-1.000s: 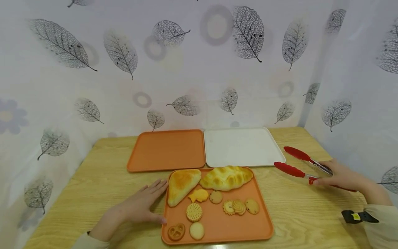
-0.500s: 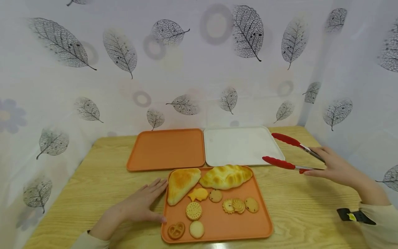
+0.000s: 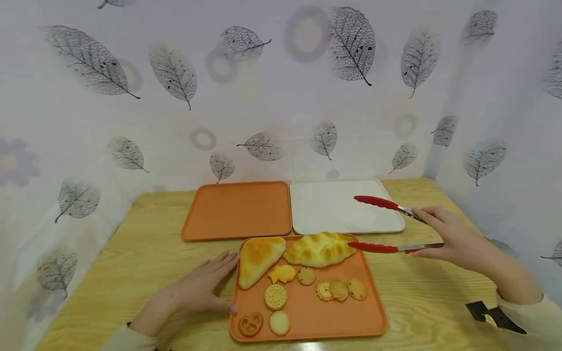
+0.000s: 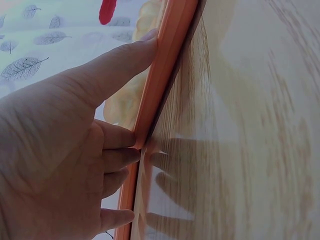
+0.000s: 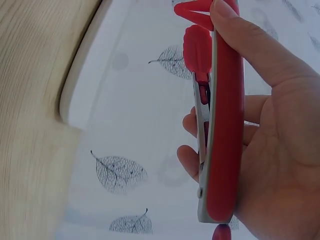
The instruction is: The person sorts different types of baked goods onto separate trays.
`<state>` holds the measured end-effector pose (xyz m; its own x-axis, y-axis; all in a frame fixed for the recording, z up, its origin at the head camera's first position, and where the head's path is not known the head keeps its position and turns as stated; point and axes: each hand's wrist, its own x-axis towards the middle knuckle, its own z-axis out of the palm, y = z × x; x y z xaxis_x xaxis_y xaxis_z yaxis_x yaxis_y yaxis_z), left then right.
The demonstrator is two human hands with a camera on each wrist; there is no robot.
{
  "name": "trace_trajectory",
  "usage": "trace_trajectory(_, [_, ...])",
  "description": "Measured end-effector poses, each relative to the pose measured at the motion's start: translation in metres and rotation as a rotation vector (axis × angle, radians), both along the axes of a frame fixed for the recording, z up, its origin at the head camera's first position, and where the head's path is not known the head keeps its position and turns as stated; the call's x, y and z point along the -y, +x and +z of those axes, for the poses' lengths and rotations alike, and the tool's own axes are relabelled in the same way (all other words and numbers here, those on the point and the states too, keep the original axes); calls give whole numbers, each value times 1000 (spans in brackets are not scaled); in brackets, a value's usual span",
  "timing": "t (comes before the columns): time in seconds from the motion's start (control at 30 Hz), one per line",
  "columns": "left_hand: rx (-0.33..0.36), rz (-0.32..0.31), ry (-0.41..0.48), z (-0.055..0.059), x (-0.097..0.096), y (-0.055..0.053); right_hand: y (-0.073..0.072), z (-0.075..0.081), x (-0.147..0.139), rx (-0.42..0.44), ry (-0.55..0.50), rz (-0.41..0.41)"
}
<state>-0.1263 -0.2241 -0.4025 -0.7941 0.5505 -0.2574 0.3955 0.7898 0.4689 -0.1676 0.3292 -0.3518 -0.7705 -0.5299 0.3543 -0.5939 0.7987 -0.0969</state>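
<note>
My right hand (image 3: 454, 241) grips red-tipped tongs (image 5: 227, 125), whose arms stand spread apart. In the head view the lower tip lies over the right end of a long bumpy bread loaf (image 3: 320, 249); whether it touches is unclear. The upper tip hangs over a white tray (image 3: 333, 207). My left hand (image 3: 197, 287) rests with fingers extended against the left edge of the near orange tray (image 3: 333, 324); thumb and fingertips touch its rim in the left wrist view. A triangular bread (image 3: 259, 261) sits beside the loaf on that tray.
On the near tray lie a fish-shaped cracker (image 3: 282, 274), a pretzel-shaped cookie (image 3: 250, 324), a round dotted biscuit (image 3: 275, 297) and several other cookies. Behind it, a second orange tray (image 3: 237, 209) adjoins the white one. A leaf-print cloth (image 3: 263, 97) backs the wooden table (image 3: 145, 229).
My right hand has carried the spread tongs leftward from the table's right side to the near tray's right end. My left hand stays at the tray edge.
</note>
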Motion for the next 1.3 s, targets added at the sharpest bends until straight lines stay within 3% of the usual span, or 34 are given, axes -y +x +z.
trace_trajectory(0.27, [3, -3, -5, 1, -2, 0, -5, -9, 23, -55, 12, 141])
trace_trajectory(0.43, [-1, -3, -4, 2, -1, 1, -12, -12, 38, -40, 25, 197])
trace_trajectory(0.67, [9, -6, 3, 3, -1, 0, -18, -14, 51, -1, 68, 229])
trace_trajectory(0.87, [2, -8, 3, 4, -1, 1, -24, -16, 58, -18, 90, 258])
trace_trajectory(1.3, [8, -6, -1, 8, -2, 0, -25, -12, 65, 12, 139, 226])
